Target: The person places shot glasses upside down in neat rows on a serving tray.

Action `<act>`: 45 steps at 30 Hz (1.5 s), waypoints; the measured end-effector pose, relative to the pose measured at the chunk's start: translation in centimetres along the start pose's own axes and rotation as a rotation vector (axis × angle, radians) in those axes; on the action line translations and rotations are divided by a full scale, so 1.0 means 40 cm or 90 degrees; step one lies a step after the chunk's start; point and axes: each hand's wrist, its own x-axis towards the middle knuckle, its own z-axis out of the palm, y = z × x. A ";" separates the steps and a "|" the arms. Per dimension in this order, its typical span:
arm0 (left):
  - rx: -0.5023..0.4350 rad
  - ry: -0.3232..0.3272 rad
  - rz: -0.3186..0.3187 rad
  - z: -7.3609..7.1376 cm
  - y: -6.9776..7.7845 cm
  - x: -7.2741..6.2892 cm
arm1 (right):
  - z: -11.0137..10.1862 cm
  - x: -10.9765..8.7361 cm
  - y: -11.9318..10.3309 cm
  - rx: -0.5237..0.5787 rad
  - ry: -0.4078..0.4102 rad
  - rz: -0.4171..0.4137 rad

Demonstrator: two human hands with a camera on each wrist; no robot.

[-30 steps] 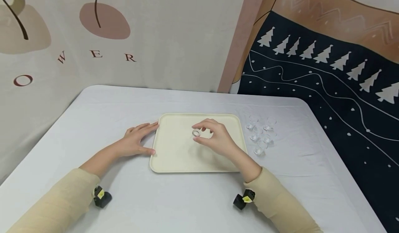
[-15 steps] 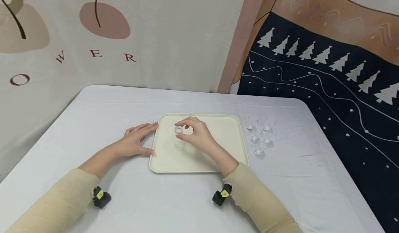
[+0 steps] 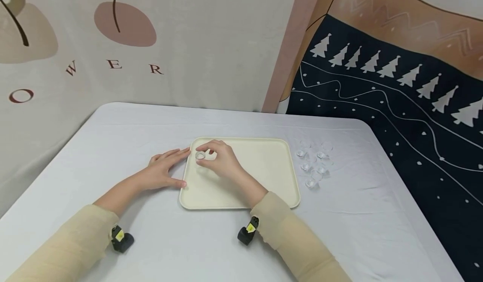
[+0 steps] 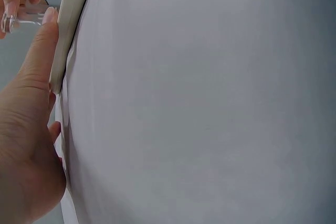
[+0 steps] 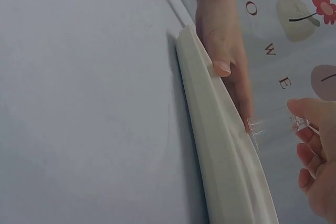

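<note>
My right hand (image 3: pixel 220 160) pinches a small clear cup (image 3: pixel 200 155) by its thick base between thumb and fingers, over the far left corner of the cream tray (image 3: pixel 245 189). In the right wrist view the see-through cup (image 5: pixel 275 126) is upside down, its mouth close to the tray surface. My left hand (image 3: pixel 160 173) lies with fingers spread at the tray's left edge, fingertips and thumb touching the rim. The left wrist view shows the left thumb extended along the tray wall (image 4: pixel 71 24), with the cup (image 4: pixel 26 18) behind its tip.
Several more clear cups (image 3: pixel 310 183) stand grouped on the white tablecloth (image 3: pixel 362 215), just right of the tray. Printed curtains (image 3: pixel 211 55) hang behind the table. A small black camera (image 3: pixel 122 240) is strapped at each sleeve cuff.
My right hand has carried the cup leftward across the tray to its far left corner and lowered it. The left hand has stayed at the tray's left edge.
</note>
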 end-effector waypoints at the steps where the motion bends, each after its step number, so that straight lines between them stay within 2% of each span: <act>1: -0.001 -0.001 0.001 0.000 0.001 0.000 | 0.005 0.003 0.001 -0.003 -0.001 0.000; 7: -0.004 0.000 0.000 0.000 0.000 0.002 | 0.024 0.018 0.002 -0.029 0.002 0.005; 14: -0.004 0.003 0.001 0.002 -0.005 0.003 | 0.034 0.024 0.007 -0.041 0.003 0.034; 25: -0.016 0.003 -0.004 0.004 -0.008 0.005 | 0.023 0.011 0.010 -0.050 0.004 0.040; 34: -0.033 0.000 -0.014 0.005 -0.002 0.003 | -0.042 -0.039 -0.003 -0.048 0.009 0.021; 41: -0.041 -0.003 -0.018 0.005 0.001 0.004 | -0.125 -0.095 0.005 -0.015 0.051 0.015; 45: -0.053 -0.007 -0.019 0.000 0.005 0.002 | -0.176 -0.131 0.015 -0.020 0.079 0.000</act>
